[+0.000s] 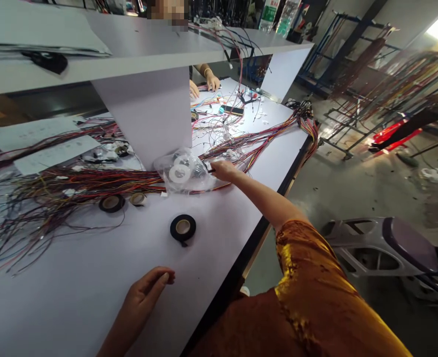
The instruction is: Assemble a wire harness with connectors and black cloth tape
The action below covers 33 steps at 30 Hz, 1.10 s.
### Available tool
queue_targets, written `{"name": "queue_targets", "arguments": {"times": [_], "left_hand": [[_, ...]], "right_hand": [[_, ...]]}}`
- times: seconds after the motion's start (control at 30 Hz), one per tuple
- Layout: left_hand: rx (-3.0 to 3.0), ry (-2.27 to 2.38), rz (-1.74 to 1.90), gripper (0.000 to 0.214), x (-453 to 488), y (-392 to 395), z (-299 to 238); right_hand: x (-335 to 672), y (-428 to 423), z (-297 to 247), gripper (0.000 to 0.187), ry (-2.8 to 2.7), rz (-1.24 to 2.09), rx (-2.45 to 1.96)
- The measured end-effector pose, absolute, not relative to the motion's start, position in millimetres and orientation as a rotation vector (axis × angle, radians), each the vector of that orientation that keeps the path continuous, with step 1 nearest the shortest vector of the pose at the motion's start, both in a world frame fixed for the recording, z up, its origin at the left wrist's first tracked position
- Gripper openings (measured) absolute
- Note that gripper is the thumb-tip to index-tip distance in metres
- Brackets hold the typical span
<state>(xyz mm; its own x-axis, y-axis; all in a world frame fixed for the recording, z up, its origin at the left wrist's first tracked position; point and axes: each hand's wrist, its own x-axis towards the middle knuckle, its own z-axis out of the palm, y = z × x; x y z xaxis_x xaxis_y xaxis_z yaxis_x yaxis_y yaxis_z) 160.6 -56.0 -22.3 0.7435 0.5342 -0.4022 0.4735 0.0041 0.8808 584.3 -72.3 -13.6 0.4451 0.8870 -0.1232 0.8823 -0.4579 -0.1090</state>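
Observation:
My right hand (223, 170) reaches far across the white table (92, 277), its fingers pinched on a small dark thing at the edge of a clear plastic bag (184, 173) holding rolls of white tape. My left hand (148, 290) rests on the table near its front edge, fingers curled together and holding nothing that shows. A roll of black tape (183, 228) lies between the two hands. A long bundle of coloured wires (92, 181) runs across the table behind the bag.
Two more tape rolls (112, 203) lie beside the wires. A white shelf (144, 49) on a wide post (148, 114) stands over the table. Another person's hands (204, 84) work at the far end. A grey stool (382, 245) sits to the right on the floor.

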Motion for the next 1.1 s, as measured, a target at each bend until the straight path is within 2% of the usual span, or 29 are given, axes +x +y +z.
{"name": "queue_targets", "arguments": {"times": [0.13, 0.2, 0.27, 0.3, 0.4, 0.47, 0.57, 0.7, 0.8, 0.97, 1.0, 1.1], "left_hand": [[1.533, 0.859, 0.044, 0.037, 161.8, -48.6, -23.9], [1.392, 0.852, 0.016, 0.038, 171.6, -43.0, -28.1], [1.203, 0.813, -0.04, 0.039, 189.1, -35.2, -35.1], [1.104, 0.787, -0.068, 0.039, 200.3, -30.4, -39.3], [0.86, 0.727, -0.056, 0.037, 236.5, -12.8, -50.4], [0.738, 0.69, 0.07, 0.027, 256.4, 0.2, -54.2], [0.559, 0.71, 0.266, 0.013, 273.9, 17.7, -53.6], [0.338, 0.788, 0.5, 0.011, 276.3, 32.2, -44.8], [0.289, 0.733, 0.62, 0.01, 260.2, 38.6, -34.1], [0.402, 0.639, 0.572, 0.013, 219.5, 31.7, -21.5], [0.46, 0.622, 0.502, 0.018, 214.9, 26.9, -21.4], [0.604, 0.614, 0.31, 0.038, 210.1, 7.9, -25.4]], "right_hand": [[592.8, -107.2, 28.7, 0.028, -1.515, 0.177, -2.533], [581.9, -132.0, 39.5, 0.019, -1.496, 0.543, -2.404], [558.9, -151.5, 40.2, 0.015, -1.454, 1.032, -2.193], [544.7, -157.6, 37.9, 0.015, -1.43, 1.176, -2.088], [503.4, -162.4, 27.9, 0.016, -1.445, 1.394, -1.839], [484.0, -160.3, 21.4, 0.018, -1.517, 1.496, -1.713], [471.4, -155.6, 7.7, 0.031, -1.547, 1.675, -1.647], [473.3, -135.8, -21.1, 0.054, -1.161, 2.032, -1.466], [476.2, -97.1, -39.3, 0.058, -1.045, 1.981, -1.362], [463.0, 5.0, -49.5, 0.064, -1.417, 1.77, -1.641], [456.9, 24.8, -48.8, 0.06, -1.49, 1.767, -1.66], [437.5, 72.9, -43.0, 0.032, -1.442, 1.813, -1.574]]}}
